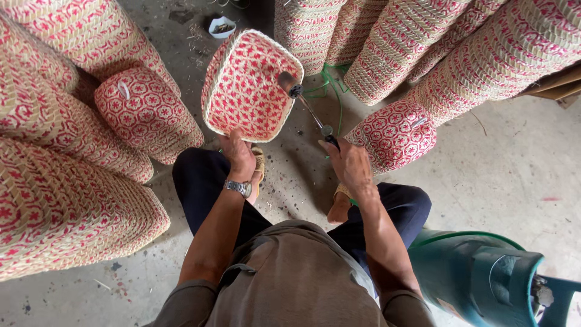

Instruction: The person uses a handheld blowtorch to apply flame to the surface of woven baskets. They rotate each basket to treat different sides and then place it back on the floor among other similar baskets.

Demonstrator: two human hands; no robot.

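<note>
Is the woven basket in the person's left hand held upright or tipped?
Tipped: the basket shows its patterned side and rim to the camera, gripped by the left hand.

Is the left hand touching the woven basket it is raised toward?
Touching. The head view shows the left hand gripping the near rim of the red-and-tan woven basket, fingers overlapping the edge with no gap.

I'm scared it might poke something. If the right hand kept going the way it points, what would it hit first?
Probably the woven basket held by the left hand. The right hand aims its metal tool up toward the basket's rim, though depth is hard to judge.
</note>
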